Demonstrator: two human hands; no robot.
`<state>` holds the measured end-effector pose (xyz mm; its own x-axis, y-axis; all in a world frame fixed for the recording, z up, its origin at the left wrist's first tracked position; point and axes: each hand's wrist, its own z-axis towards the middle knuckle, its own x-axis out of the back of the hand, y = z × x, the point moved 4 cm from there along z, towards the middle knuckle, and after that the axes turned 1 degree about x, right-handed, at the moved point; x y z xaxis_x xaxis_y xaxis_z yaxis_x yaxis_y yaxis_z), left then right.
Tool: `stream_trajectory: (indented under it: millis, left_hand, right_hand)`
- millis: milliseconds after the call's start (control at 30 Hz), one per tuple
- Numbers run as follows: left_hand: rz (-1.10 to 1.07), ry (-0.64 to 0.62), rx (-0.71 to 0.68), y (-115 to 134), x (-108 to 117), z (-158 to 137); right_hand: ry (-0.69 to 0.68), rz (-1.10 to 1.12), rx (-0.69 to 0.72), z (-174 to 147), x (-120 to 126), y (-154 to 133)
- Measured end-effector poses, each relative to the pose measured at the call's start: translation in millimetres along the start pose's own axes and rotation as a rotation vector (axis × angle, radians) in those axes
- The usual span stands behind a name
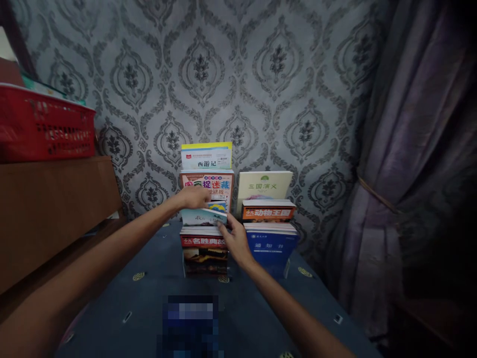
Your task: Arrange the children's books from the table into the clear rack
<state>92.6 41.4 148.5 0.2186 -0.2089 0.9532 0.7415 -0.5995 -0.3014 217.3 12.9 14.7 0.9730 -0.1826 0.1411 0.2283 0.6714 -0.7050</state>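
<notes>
My right hand (237, 239) grips the right edge of a pale blue-green book (201, 218), its thumb on the front cover. This book stands in the left row of upright books. Just above and behind it, my left hand (196, 197) is closed, knuckles up, in front of a colourful puzzle book (223, 180); its fingertips are hidden. Beside that hand shows the top of a book with a blue and yellow cover (218, 206). A book with a red title band (204, 256) stands at the front of the row, and a white-and-yellow book (206, 156) rises at the back.
A second row to the right holds a blue book (271, 248), an orange-banded book (268, 213) and a pale green book (265, 184). A red basket (67, 129) sits on a wooden cabinet (59, 204) at left. A curtain (395, 199) hangs at right. A pixelated patch covers the near tabletop.
</notes>
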Motion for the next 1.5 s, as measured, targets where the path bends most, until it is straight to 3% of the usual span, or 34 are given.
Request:
stream_trajectory:
  millis: [100,167,367,467,567,667,800,1000,1267,1500]
  left_hand:
    - [-0.002,0.153,0.045,-8.0,3.6,-7.4]
    - [-0.033,0.270,0.081,-16.7,18.8,-14.6]
    - [-0.096,0.629,-0.049,-28.8,112.7,-51.4]
    - [-0.130,0.707,-0.094,-28.8,153.0,-78.0]
    - [-0.122,0.725,-0.078,-30.2,171.7,-99.9]
    - [-0.096,0.661,-0.049,-31.4,165.3,-108.0]
    - [-0.072,0.565,-0.028,-31.1,132.8,-100.4]
    - [-0.096,0.557,0.008,-38.1,90.1,-83.3]
    - [0.014,0.532,0.067,-30.4,63.9,-65.1]
    - [0.039,0.509,0.074,-27.4,32.2,-55.3]
  right_hand:
    - [-0.022,-0.023,-0.004,2.8,0.2,2.8]
    - [-0.032,-0.046,0.002,4.9,1.1,4.1]
    - [-0.039,-0.275,-0.076,25.3,3.8,14.7]
    - [-0.016,-0.329,-0.142,41.0,2.1,19.5]
    - [0.038,-0.391,-0.197,48.4,-0.8,21.8]
    - [0.146,-0.391,-0.215,46.3,-1.2,22.5]
    - [0.280,-0.284,-0.228,41.2,1.8,26.1]
    - [0.236,-0.183,-0.201,27.8,1.3,29.2]
    - [0.165,-0.003,-0.268,-42.2,-8.6,9.1]
    - [0.150,0.063,-0.259,-77.8,-11.0,7.5]
